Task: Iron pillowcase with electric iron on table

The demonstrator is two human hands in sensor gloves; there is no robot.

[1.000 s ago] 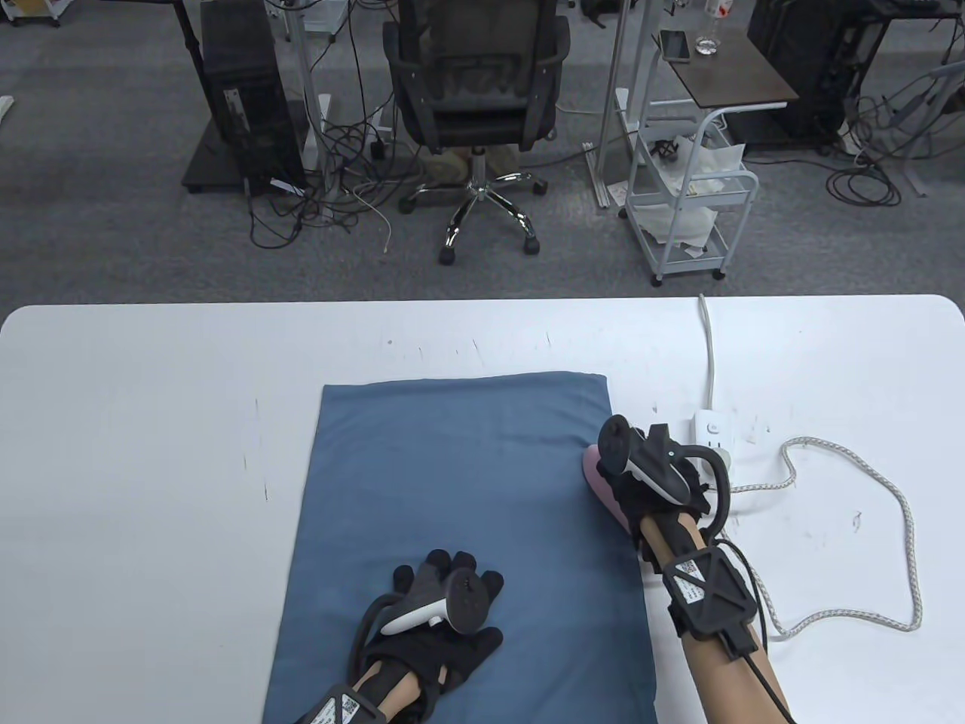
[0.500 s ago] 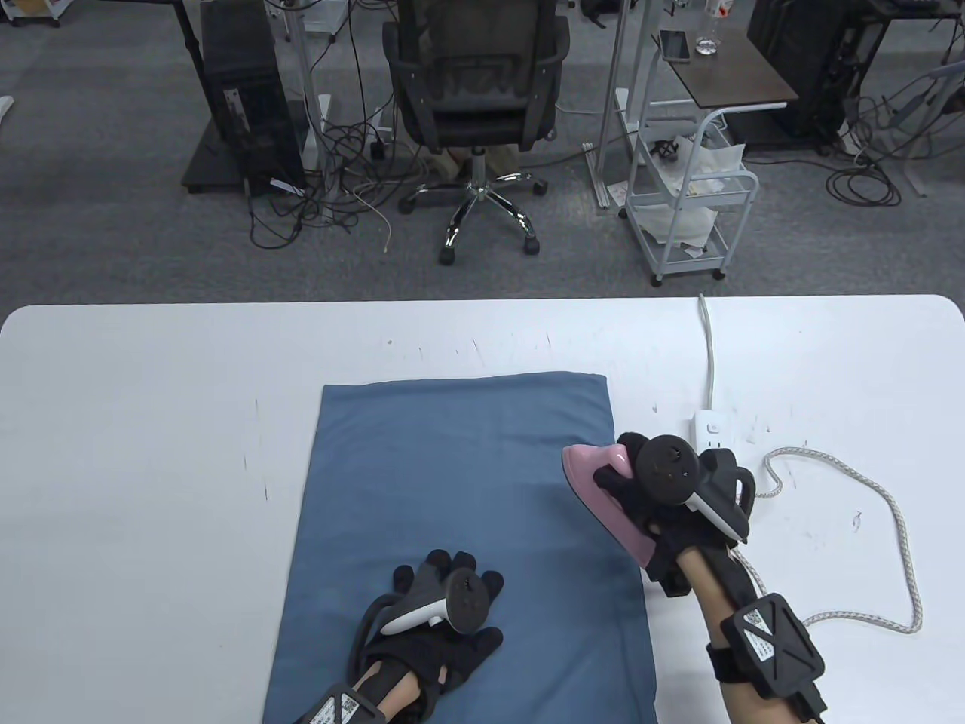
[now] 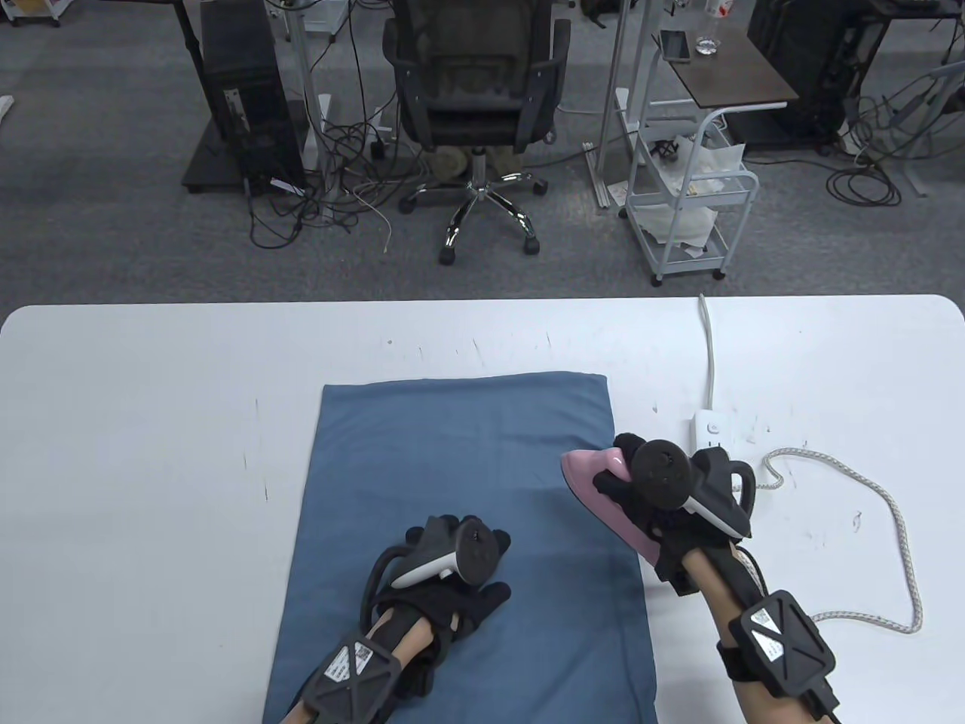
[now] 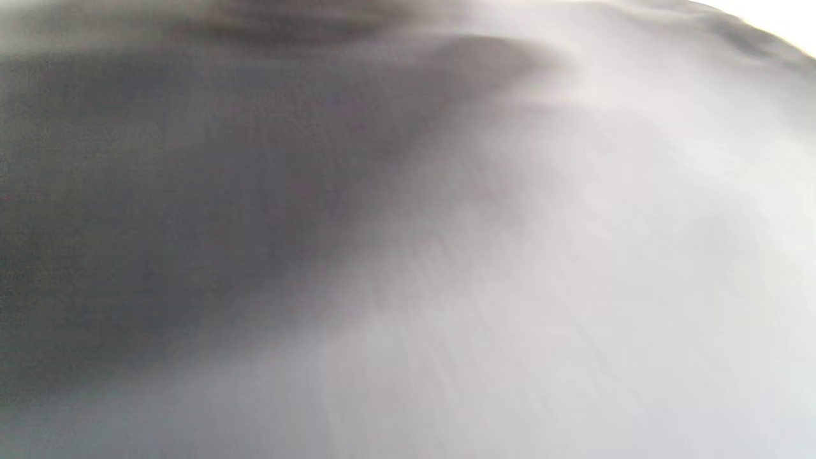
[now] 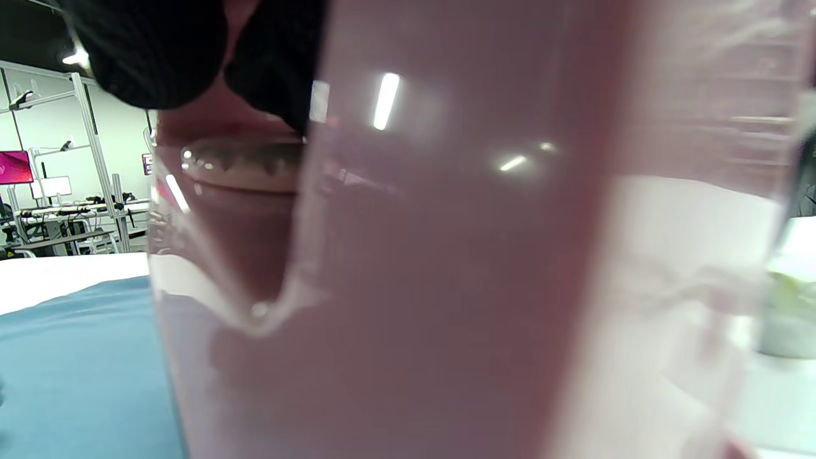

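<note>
On the white table (image 3: pixel 151 392) in the table view, the blue pillowcase (image 3: pixel 452 467) lies flat, with the left hand (image 3: pixel 445 596) resting palm-down on its near half, fingers spread and gripping nothing, while the right hand (image 3: pixel 641 498) grips the handle of the pink iron (image 3: pixel 595 483), whose nose overlaps the cloth's right edge. I judge the main risks to be the iron's cord (image 3: pixel 889 513) dragging or snagging by the power strip (image 3: pixel 711 430), and the hot sole sweeping toward the left hand or pushing the edge into a crease. Against a second ago, the iron has come leftward onto the fabric and the left hand has slid slightly farther up the cloth. The left wrist view is a grey blur, telling nothing of those fingers. In the right wrist view, dark gloved fingers (image 5: pixel 153 57) wrap the iron's pink body (image 5: pixel 446 255) above the pillowcase (image 5: pixel 76 370).
</note>
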